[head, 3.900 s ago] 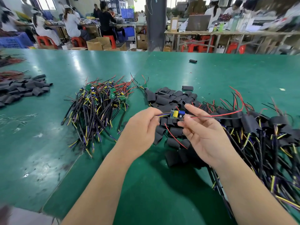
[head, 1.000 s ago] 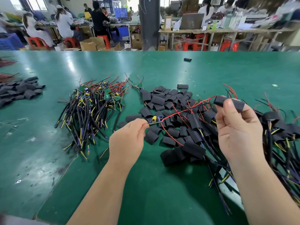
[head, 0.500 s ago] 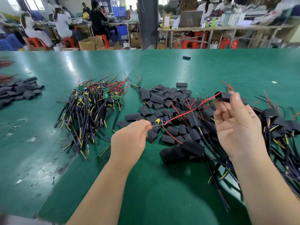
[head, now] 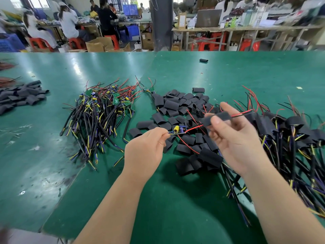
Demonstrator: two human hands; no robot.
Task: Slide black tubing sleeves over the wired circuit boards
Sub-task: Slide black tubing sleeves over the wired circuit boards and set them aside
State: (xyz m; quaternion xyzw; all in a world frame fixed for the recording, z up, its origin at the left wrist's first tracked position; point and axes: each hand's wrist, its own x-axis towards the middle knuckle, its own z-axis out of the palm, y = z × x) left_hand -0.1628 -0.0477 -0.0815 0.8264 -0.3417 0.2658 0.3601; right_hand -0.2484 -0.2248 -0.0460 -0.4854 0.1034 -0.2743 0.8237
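My left hand (head: 147, 148) pinches the near end of a small circuit board (head: 178, 129) with a yellow part and a blue part, held above the table. Its red and black wires run right through a black tubing sleeve (head: 217, 118), which my right hand (head: 233, 138) pinches between thumb and fingers. The wire ends (head: 244, 112) stick out of the sleeve's right side. The sleeve sits on the wires just right of the board, not over it.
Loose black sleeves (head: 177, 106) lie heaped under my hands. Bare wired boards (head: 100, 113) are piled at left, sleeved ones (head: 290, 134) at right. More sleeves (head: 19, 97) lie far left, one stray sleeve (head: 203, 60) far back. People work at benches behind the green table (head: 175, 199).
My right hand has drawn the sleeve leftward along the red and black wires toward the board. The wire ends now poke out of the sleeve's right side. My left hand has held steady.
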